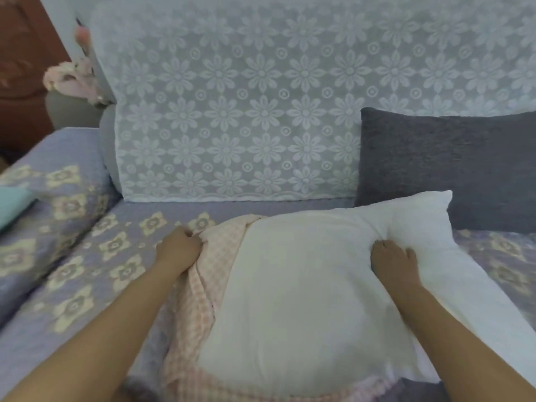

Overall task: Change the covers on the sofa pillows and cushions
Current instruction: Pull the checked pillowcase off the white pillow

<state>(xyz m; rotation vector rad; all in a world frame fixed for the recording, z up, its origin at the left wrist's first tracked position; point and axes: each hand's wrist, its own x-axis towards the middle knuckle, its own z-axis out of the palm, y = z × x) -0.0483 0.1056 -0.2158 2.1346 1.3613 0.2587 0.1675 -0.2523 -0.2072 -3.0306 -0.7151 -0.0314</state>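
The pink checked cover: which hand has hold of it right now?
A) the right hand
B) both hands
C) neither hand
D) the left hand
D: the left hand grips the pink checked cover at its edge, while the right hand presses on the bare white pillow.

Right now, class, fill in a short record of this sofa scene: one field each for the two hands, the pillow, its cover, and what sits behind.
left hand: left hand grips a bunched edge of the pink checked cover
right hand: right hand presses on the white pillow, fingers sunk into it
pillow: bare, lying on the sofa seat
cover: bunched along the pillow's left side and under its near edge
behind: grey cushion leaning on the lace-draped backrest
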